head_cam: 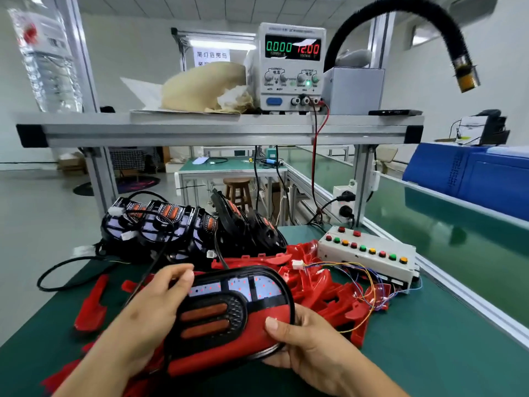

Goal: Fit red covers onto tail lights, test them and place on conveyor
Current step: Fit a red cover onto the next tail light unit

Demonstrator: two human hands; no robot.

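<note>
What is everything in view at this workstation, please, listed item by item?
Held tail light: one, black with red lower half, between both hands.
Piled tail lights: several, black, back left on mat.
Loose red covers: many, red, strewn on mat.
Button box: one, white, right of mat.
Power supply: one, white, upper shelf.
Hose: one, black, upper right.
Conveyor: one, green, right side.
Left hand: one, grips light's left end.
Right hand: one, grips its lower right edge.

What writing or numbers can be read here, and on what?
"0.000", green: power supply display.
"12.00", red: same display.
"尾灯后壳与", faint: white sign behind the shelf.
Knob labels, bottle label, blue bin print: too blurred to read.
</note>
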